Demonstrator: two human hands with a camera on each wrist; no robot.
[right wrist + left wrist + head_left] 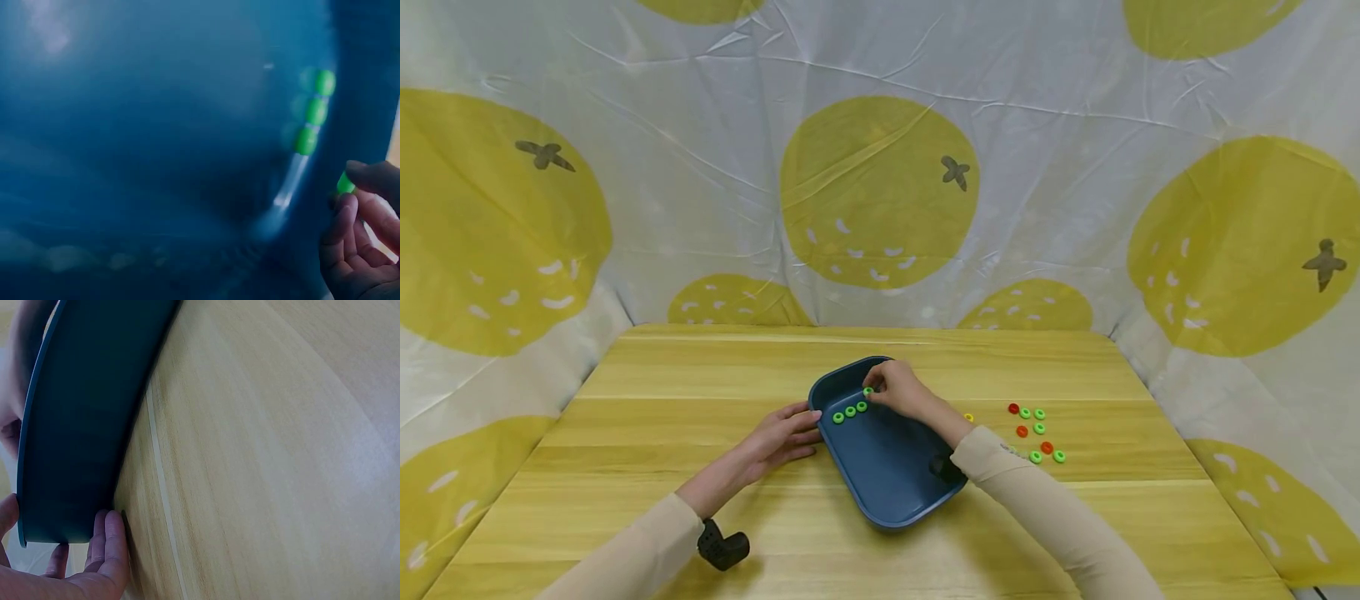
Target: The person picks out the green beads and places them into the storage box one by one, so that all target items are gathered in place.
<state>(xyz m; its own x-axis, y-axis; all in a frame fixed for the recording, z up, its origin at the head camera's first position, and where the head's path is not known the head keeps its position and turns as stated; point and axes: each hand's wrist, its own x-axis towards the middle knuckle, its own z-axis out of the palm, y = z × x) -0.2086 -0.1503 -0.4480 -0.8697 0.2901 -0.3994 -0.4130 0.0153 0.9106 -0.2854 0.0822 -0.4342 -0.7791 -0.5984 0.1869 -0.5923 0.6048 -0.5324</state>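
A dark blue tray (891, 471) stands on the wooden table, its long side slanting. Near its far end, three green rings (850, 412) lie in a row on the tray floor. My right hand (904, 392) reaches over the tray and pinches another green ring (345, 183) between thumb and fingertips, just past the row's right end. My left hand (786, 435) holds the tray's far left corner. Its thumb (7, 514) is at the rim, and the other fingers lie against the outer wall, low near the table.
Right of the tray, several loose green rings (1039, 428) lie among red and orange rings (1022, 431). A yellow ring (968, 417) shows beside my right forearm, which hides part of the table and tray edge. A fruit-patterned curtain (880, 75) hangs behind the table.
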